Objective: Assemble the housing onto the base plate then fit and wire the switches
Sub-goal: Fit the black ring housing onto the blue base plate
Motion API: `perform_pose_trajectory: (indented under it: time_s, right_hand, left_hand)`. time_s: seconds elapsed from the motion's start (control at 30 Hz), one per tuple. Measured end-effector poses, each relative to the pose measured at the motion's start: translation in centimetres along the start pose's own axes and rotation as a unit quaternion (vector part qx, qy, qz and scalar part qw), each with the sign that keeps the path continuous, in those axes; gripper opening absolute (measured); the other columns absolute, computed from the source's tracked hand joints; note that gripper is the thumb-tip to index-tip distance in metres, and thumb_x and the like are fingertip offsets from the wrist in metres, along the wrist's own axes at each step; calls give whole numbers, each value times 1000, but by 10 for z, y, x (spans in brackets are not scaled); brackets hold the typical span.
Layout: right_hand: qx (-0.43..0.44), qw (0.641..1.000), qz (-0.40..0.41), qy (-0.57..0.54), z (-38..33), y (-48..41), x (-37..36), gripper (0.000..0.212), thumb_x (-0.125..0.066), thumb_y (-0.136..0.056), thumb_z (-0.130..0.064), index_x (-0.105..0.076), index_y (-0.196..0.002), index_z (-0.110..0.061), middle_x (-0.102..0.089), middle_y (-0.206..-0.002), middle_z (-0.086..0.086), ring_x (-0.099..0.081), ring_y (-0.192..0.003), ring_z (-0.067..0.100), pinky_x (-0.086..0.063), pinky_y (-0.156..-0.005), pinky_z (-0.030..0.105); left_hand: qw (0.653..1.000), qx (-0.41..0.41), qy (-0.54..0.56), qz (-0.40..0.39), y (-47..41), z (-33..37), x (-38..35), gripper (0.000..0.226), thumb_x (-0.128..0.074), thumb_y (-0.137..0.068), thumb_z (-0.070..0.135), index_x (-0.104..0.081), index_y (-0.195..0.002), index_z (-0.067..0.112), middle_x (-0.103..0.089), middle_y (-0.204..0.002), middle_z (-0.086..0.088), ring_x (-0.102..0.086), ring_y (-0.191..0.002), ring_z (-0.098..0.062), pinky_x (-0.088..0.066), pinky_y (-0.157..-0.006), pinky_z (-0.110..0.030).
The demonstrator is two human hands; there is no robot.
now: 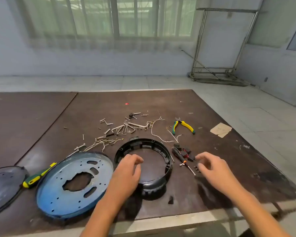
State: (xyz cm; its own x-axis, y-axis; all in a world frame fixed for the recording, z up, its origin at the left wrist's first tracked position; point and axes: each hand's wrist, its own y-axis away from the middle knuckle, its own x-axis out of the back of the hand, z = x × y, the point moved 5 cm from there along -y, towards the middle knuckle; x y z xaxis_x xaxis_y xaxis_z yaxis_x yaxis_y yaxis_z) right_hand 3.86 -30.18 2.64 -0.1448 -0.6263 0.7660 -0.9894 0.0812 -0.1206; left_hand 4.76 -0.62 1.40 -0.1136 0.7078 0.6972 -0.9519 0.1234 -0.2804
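A black ring-shaped housing [161,149] lies flat on the brown table, near the front middle. To its left lies the blue round base plate [61,190] with holes and a ragged central opening. My left hand [126,171] hovers over the housing's left side, fingers loosely curled, holding nothing. My right hand [212,170] hangs right of the housing with curled fingers, just above small black switches [186,152] and tiny loose parts; nothing shows in its grip. A thin black screwdriver [179,156] lies between housing and right hand.
Loose screws, hex keys and white wires [120,132] are scattered behind the housing. Yellow-green pliers [183,126] lie at the back right, a yellow-green screwdriver [38,177] at the left beside a second dark plate [3,185]. The table's front edge [161,221] is close.
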Motion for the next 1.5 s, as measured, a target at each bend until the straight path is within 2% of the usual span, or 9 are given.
perform_pose_trajectory:
  time_s: [0.1, 0.3, 0.43, 0.63, 0.77, 1.0, 1.17, 1.3, 1.5]
  right_hand:
    - [8, 1000, 17, -14, -3, -41, -35, 25, -61, -93, -12, -63, -109, -31, -67, -91, -15, -62, -84, 2, -43, -67, 12]
    - [37, 999, 22, 24, 11, -79, -67, 34, -62, -91, -10, -63, -122, -25, -65, -108, -9, -58, -103, 10, -51, -89, 29]
    - [58, 996, 66, 23, 21, -70, -77, 35, -64, -88, -7, -64, -120, -23, -63, -108, -10, -57, -104, 11, -48, -92, 30]
    - [104, 987, 113, 46, 20, -68, -91, 37, -67, -84, -5, -64, -117, -20, -62, -107, -7, -52, -102, 14, -39, -85, 26]
    - [96, 990, 45, 96, 21, -79, -105, 39, -65, -85, -5, -63, -120, -22, -60, -109, -5, -51, -105, 17, -39, -85, 28]
    - [62, 993, 47, 89, 26, -84, -96, 45, -67, -86, -6, -60, -128, -20, -64, -117, -1, -54, -110, 19, -45, -92, 33]
    - [138, 986, 62, 68, 8, -83, -96, 35, -67, -85, -4, -67, -116, -22, -63, -108, -7, -46, -101, 7, -33, -83, 14]
    - [127, 987, 45, 86, 4, -85, -106, 45, -71, -83, -4, -63, -123, -22, -63, -114, -7, -43, -106, 8, -34, -89, 21]
    - [110, 979, 63, 162, 2, -83, -106, 31, -80, -81, -29, -74, -110, -22, -54, -112, -5, -31, -100, 7, -39, -76, 26]
  left_hand:
    - [999, -6, -47, -13, -20, -7, -35, 17, -46, -98, 26, -56, -109, 35, -51, -110, 19, -51, -104, -1, -46, -91, -28]
    - [989, -42, -143, -17, -27, -22, -57, 19, -37, -100, 39, -53, -110, 38, -55, -107, 22, -52, -97, 0, -44, -73, -21]
    - [986, -55, -154, -23, -29, -25, -57, 20, -35, -100, 41, -52, -109, 38, -56, -104, 21, -52, -95, 0, -46, -69, -20]
    - [987, -57, -150, -13, -31, -24, -56, 18, -39, -99, 37, -54, -108, 35, -57, -101, 19, -52, -94, -1, -47, -68, -20]
    - [989, -65, -133, 0, -28, -25, -52, 15, -46, -97, 29, -57, -106, 30, -57, -98, 18, -51, -91, 0, -40, -65, -12]
    - [992, -90, -77, 47, -27, -25, -45, 17, -50, -93, 18, -62, -103, 23, -59, -96, 12, -55, -88, -4, -50, -72, -27]
    - [983, -149, -103, -14, -23, -16, -46, 23, -44, -100, 40, -62, -109, 28, -62, -97, 16, -56, -89, 0, -50, -81, -32]
    - [955, -159, -220, -119, -16, -6, -60, 62, -18, -90, 80, -52, -119, 36, -61, -97, 15, -59, -88, -6, -48, -78, -34]
    - [950, -172, -235, -114, -13, 4, -67, 37, -22, -96, 56, -48, -106, 32, -53, -91, 12, -54, -84, -9, -49, -69, -32]
